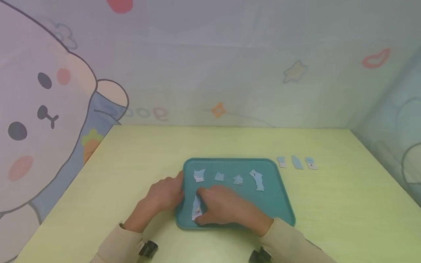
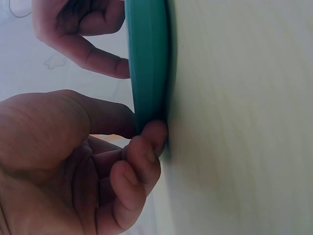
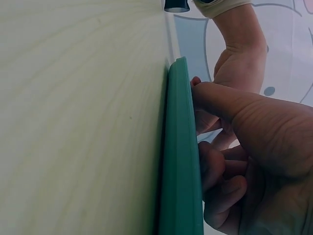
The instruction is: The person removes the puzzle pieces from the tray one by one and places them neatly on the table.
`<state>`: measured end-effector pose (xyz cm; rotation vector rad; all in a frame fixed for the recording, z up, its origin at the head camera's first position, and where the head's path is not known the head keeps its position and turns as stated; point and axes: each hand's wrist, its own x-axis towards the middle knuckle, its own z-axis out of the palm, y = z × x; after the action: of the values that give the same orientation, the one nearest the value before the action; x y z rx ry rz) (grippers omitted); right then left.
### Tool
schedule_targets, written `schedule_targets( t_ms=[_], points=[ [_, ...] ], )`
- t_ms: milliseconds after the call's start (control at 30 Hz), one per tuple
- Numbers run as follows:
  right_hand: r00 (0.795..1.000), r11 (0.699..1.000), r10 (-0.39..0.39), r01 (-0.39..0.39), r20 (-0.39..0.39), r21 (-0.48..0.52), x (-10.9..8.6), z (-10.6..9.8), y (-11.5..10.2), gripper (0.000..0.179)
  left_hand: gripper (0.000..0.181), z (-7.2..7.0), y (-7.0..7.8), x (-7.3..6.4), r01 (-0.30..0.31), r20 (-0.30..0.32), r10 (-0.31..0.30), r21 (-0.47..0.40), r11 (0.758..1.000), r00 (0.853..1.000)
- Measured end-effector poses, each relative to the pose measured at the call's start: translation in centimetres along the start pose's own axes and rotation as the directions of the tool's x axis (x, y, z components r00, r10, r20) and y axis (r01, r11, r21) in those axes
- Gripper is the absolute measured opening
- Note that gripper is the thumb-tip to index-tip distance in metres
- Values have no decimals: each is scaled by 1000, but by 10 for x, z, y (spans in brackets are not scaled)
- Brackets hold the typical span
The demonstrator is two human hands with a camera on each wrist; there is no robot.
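Note:
A teal tray (image 1: 274,202) lies on the table, holding several pale blue paper pieces with ragged edges. My left hand (image 1: 166,193) grips the tray's left edge; in the left wrist view the thumb is on the rim and curled fingertips meet the tray's side (image 2: 149,58). Inside the tray at left, my right hand (image 1: 222,204) holds a long narrow paper piece (image 1: 196,207) between thumb and forefinger, one at each end. Its other fingers curl behind the tray wall (image 3: 182,161) in the right wrist view, where the piece is hidden.
Along the tray's far side lie a wide piece (image 1: 198,175), two small pieces, one (image 1: 219,177) beside the other (image 1: 238,180), and a long curved piece (image 1: 258,180). Three more pieces, including a pointed one (image 1: 297,162), lie on the table (image 1: 345,204) right of the tray.

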<state>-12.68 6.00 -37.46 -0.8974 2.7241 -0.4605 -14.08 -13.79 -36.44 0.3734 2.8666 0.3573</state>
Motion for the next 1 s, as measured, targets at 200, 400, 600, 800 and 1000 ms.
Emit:
schedule_targets(
  t_ms=[200,400,600,800,1000],
  points=[
    [1000,1000,-15,15,-1,22,2,1,3,37,57,2,-2,-1,-6,-12,6,-2,1000,1000],
    [999,997,3,0,-40,72,0,-11,7,66,58,2,-2,0,-13,-15,13,-2,1000,1000],
    [998,996,55,-53,-32,70,-5,-27,13,71,57,2,-2,1,4,-3,-4,-3,1000,1000],
    [1000,995,26,-24,-15,96,-11,-42,21,69,59,2,-1,3,20,6,-20,-3,1000,1000],
    [999,987,31,-29,-13,160,-18,-57,31,67,59,2,0,2,23,7,-23,-3,1000,1000]
  ],
)
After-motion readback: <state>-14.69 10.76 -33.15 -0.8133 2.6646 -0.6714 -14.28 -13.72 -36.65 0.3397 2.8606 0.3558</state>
